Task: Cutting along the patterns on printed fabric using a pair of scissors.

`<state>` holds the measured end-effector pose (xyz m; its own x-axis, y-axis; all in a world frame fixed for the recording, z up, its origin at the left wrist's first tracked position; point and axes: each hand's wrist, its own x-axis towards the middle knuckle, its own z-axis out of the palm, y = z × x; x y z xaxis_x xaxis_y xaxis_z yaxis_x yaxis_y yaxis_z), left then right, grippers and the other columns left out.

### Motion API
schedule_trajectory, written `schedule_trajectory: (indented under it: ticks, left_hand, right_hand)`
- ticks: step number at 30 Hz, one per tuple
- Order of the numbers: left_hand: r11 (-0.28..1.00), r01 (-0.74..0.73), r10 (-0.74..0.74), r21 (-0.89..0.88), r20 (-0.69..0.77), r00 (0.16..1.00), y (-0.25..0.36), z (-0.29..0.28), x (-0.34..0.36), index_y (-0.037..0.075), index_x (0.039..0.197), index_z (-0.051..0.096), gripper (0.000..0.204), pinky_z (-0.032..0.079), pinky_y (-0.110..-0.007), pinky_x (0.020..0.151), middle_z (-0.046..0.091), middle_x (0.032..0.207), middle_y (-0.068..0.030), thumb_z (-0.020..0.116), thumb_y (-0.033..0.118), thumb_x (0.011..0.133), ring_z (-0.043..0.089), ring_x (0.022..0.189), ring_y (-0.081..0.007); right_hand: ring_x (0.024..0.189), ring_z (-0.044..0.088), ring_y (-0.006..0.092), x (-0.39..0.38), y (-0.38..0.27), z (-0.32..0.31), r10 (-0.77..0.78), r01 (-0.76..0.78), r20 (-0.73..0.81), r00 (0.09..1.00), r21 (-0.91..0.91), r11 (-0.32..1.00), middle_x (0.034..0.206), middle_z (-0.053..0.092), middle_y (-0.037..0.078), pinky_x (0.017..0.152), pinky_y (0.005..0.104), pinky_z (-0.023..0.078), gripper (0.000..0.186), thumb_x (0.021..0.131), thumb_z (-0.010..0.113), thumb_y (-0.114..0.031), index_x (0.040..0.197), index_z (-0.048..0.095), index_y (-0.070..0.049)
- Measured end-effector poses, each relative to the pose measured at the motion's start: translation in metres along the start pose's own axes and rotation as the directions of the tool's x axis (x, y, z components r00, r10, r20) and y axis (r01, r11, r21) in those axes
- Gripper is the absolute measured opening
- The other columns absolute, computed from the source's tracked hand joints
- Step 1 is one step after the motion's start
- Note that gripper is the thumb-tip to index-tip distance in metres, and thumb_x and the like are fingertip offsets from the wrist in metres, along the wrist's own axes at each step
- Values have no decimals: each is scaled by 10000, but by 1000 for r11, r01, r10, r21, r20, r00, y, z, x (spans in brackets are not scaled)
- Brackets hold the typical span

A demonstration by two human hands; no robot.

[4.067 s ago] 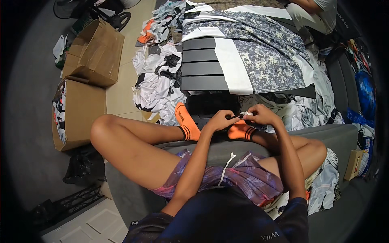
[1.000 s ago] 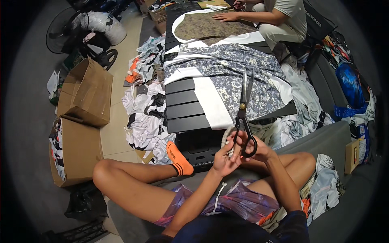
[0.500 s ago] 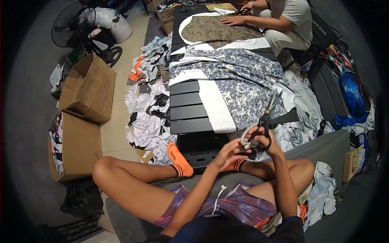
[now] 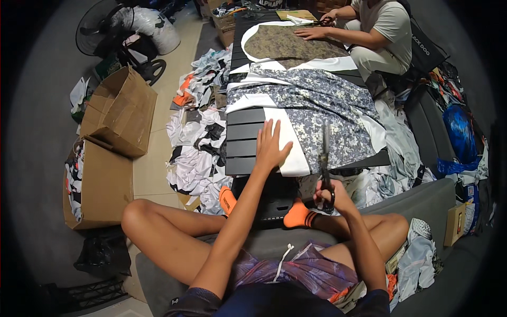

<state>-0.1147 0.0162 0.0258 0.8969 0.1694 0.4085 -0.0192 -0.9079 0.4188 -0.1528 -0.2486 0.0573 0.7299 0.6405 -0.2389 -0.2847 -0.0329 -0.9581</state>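
Note:
With fingers spread, my left hand [image 4: 271,145] lies over the white border [image 4: 292,150] of a grey-and-white camouflage fabric [image 4: 330,113] and the bare slats of the black table [image 4: 244,150]. My right hand [image 4: 332,194] grips the black handles of a pair of scissors [image 4: 325,158] at the near edge of the table. The blades point away from me, over the fabric, and look close together. Wrinkled in its far part, the camouflage fabric is spread across the table, its right end reaching the table's edge.
Across the table a person [image 4: 388,39] leans over a brown patterned fabric piece [image 4: 290,45]. White scraps [image 4: 195,150] heap on the floor left of the table. Further left stand cardboard boxes [image 4: 108,179]. A grey sofa [image 4: 422,198] runs along the right.
My left hand has left the scissors and come down flat on the fabric's edge. The scissors have swung from a right slant to point straight ahead, slightly further left.

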Motion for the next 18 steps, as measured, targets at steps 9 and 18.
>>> schedule_trajectory:
  ticks: [9, 18]
  left_hand:
    - [990, -15, 2, 143, 90, 996, 12, 0, -39, -21, 1459, 302, 834, 173, -484, 1155, 260, 1542, -181, 547, 515, 869, 247, 1429, -307]
    - [994, 56, -63, 94, 74, 995, 31, -8, -51, -33, 1472, 245, 855, 155, -498, 1153, 283, 1527, -185, 574, 482, 875, 238, 1432, -318]
  right_hand:
    - [577, 563, 112, 7, -3, 14, 111, -112, -46, 993, -10, 994, 621, 577, 30, 547, 251, 425, 405, 934, 611, -373, 703, 576, -42]
    - [551, 567, 128, 4, -6, 13, 143, -143, -1, 990, -3, 990, 593, 561, 40, 535, 261, 435, 476, 944, 581, -425, 656, 557, -46]
